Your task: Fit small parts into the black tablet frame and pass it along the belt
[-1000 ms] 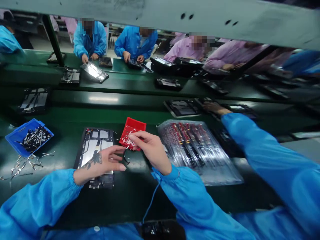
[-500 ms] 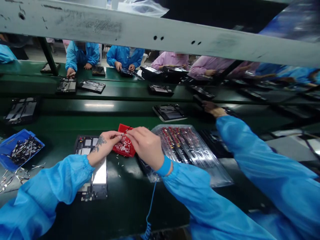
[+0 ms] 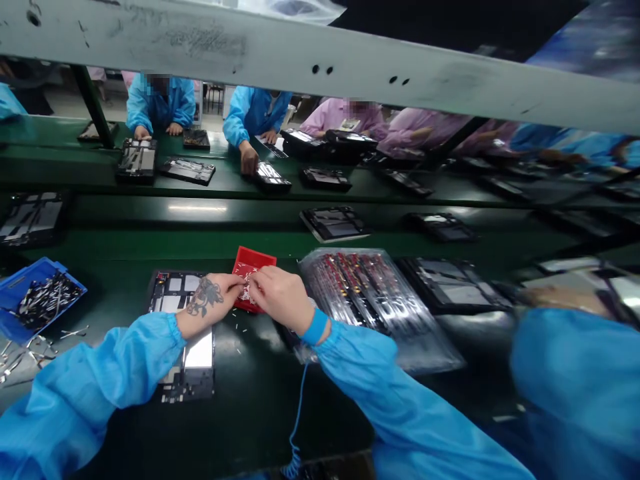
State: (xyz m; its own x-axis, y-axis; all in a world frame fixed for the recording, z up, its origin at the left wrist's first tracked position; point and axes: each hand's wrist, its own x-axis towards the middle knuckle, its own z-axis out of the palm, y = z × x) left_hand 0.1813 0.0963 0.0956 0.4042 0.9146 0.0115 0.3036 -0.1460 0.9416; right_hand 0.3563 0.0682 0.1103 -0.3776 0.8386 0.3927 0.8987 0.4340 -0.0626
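My left hand [image 3: 214,301] and my right hand [image 3: 283,298] meet fingertip to fingertip over a small red tray [image 3: 260,257] of tiny white pieces. Both hands are closed in a pinch. Whatever is between the fingers is too small or too hidden to make out. Under my left forearm lies an opened tablet-like device [image 3: 199,353] with its inner parts showing. A blue wristband with a coiled cord [image 3: 299,413] is on my right wrist. Several white bits are scattered on the bench beside the red tray.
A blue bin [image 3: 14,320] of small black-and-silver parts stands at the left, loose strips beside it. Right of my hands lies a clear plastic tray [image 3: 420,340] with rows of parts. More devices [image 3: 450,283] sit beyond. A co-worker's blurred sleeve [image 3: 575,367] is at the right.
Both my hands have come down slightly toward the red tray, still pinched. The co-worker's arm at right has drawn back from the devices. Across the bench, a person's hand now reaches a device.
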